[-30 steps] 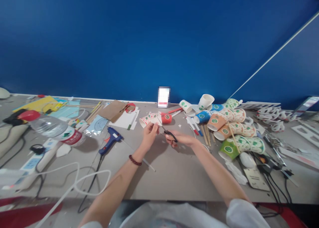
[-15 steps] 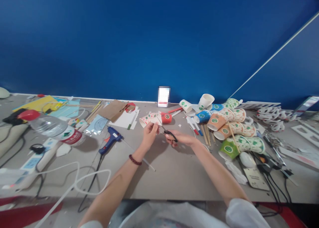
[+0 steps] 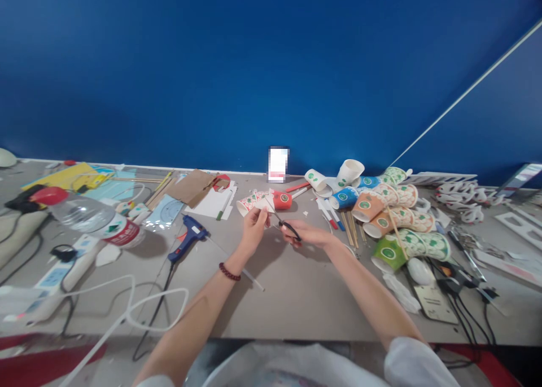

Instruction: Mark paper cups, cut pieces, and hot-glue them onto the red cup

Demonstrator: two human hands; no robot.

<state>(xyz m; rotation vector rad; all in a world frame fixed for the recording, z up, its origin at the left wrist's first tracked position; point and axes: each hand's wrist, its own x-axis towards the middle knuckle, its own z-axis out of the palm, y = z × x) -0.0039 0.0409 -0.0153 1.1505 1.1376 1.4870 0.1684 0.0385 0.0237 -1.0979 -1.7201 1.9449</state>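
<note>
Pinched between thumb and fingers of my left hand [image 3: 254,229] is a small white paper piece [image 3: 264,203]. My right hand [image 3: 308,233] is closed around the black handles of a pair of scissors [image 3: 292,229]. The scissor blades point up and left, with their tips close to the white piece; whether they touch it I cannot tell. Just behind my hands, red-patterned paper cups [image 3: 283,199] lie on their sides, partly covered by the white piece and my left fingers.
To the left lie a blue glue gun [image 3: 189,237], a plastic bottle [image 3: 97,218] and a power strip [image 3: 63,277]. Several joined paper cups [image 3: 387,253], wooden sticks [image 3: 350,229] and markers [image 3: 336,215] are at the right. A phone-like bright rectangle [image 3: 278,164] stands against the blue wall.
The white paper piece has shifted slightly between my left fingers and shows a little more of its surface. Both hands stay in nearly the same place.
</note>
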